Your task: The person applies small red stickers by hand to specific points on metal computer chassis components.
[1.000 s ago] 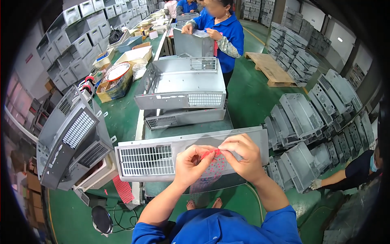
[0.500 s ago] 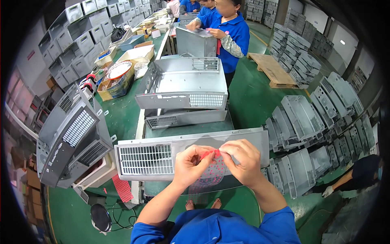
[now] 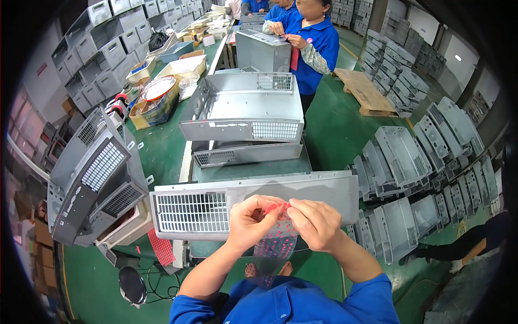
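Observation:
Both hands are raised in front of my chest, above the near edge of a grey metal panel [image 3: 345, 197] with a slotted vent. My left hand [image 3: 251, 221] is closed, its fingertips pinching the bunched red top of a clear sheet with small red dots [image 3: 276, 247]. Right beside it, my right hand [image 3: 315, 224] pinches the same top end, thumb and fingers together. The sheet hangs down between my wrists. What lies exactly between the fingertips is too small to tell.
Open metal casings [image 3: 248, 102] are stacked beyond the panel, and another casing [image 3: 89, 186] leans at left. A red dotted sheet [image 3: 162, 249] lies lower left. Across the bench a co-worker [image 3: 315, 51] handles a metal box. Rows of metal housings [image 3: 402, 154] stand on the right floor.
My right hand has moved slightly left and lower, its fingers now closer to my left hand. The dotted sheet has swung and hangs lower. The co-worker has shifted to the right.

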Available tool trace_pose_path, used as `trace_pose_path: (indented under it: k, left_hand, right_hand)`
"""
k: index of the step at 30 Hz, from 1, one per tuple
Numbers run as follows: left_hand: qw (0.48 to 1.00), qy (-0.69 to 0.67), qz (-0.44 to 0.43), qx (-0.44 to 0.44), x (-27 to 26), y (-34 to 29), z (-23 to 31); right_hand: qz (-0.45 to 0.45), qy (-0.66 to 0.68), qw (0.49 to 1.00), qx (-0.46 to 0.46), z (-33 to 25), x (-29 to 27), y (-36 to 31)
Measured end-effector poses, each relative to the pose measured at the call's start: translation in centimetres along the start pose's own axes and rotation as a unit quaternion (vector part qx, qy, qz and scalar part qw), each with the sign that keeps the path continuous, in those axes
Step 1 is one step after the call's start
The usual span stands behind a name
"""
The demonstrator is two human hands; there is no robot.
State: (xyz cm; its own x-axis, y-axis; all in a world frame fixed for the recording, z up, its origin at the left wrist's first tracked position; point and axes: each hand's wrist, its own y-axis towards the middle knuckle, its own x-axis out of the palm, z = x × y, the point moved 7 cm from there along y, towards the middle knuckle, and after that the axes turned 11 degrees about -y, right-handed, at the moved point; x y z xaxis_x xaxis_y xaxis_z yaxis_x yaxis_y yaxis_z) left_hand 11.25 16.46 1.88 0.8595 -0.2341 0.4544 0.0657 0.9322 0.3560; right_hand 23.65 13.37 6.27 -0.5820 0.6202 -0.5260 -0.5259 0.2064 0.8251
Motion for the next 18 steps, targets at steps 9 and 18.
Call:
trace_pose_path:
  k: [9,18]
  left_hand:
    - [0.998,0.061,-0.008,-0.004,0.1,-1.0,0.1]
    - [0.998,0.062,-0.014,0.016,0.3,-1.1,0.2]
  right_hand:
    - [-0.095,0.242,0.920,0.292,9.0,-1.0,-1.0]
    - [-0.280,0.258,0.861,0.338,12.5,0.1,-2.5]
